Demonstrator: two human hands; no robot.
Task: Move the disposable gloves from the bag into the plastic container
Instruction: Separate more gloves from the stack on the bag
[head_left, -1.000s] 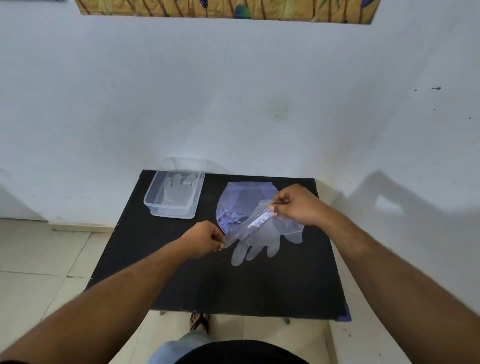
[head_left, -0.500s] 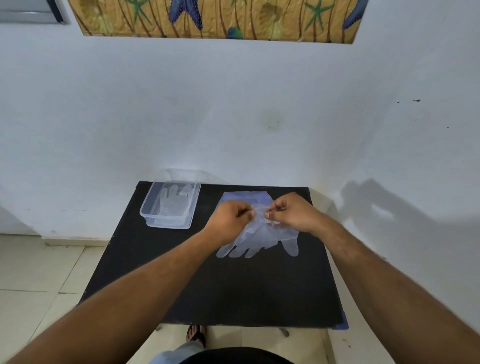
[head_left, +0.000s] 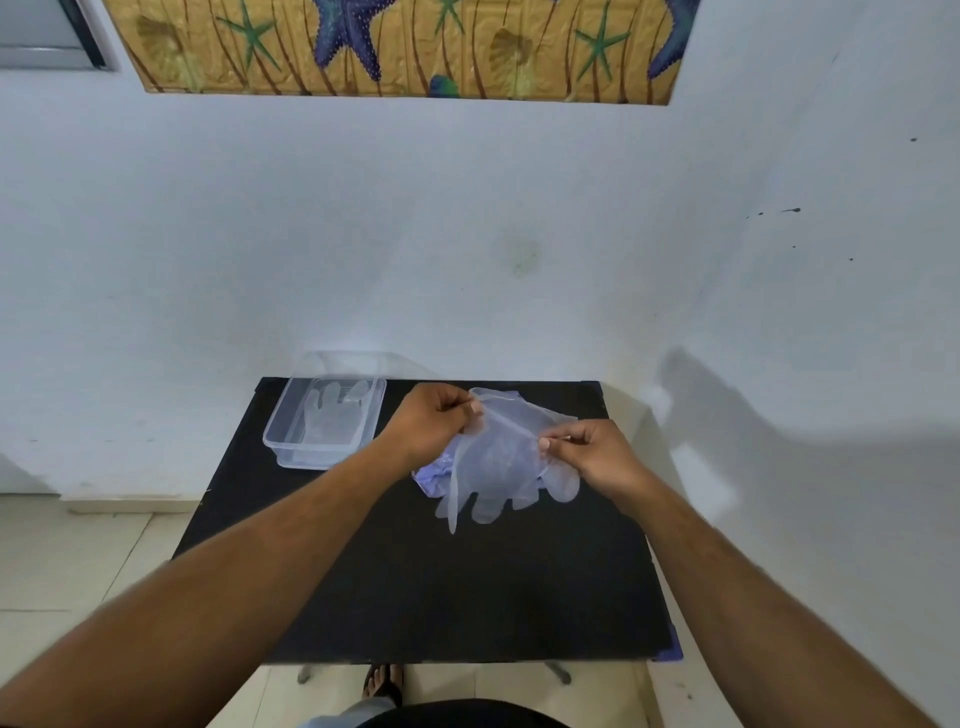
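A thin clear disposable glove (head_left: 496, 467) hangs spread between my hands, fingers pointing down toward me. My left hand (head_left: 434, 423) pinches its cuff at the upper left; my right hand (head_left: 592, 452) pinches the cuff edge on the right. Under and behind the glove lies the pale blue plastic bag (head_left: 434, 475), mostly hidden. The clear plastic container (head_left: 291, 436) sits at the table's back left corner, with one clear glove (head_left: 335, 413) lying flat inside it.
The black table (head_left: 415, 587) stands against a white wall (head_left: 467, 249). Tiled floor (head_left: 78, 561) lies to the left, and a sandalled foot (head_left: 384, 683) shows under the front edge.
My left hand moved up from the glove's fingertip end to its cuff. Both hands lifted the glove and pulled the cuff apart, so it now hangs spread open.
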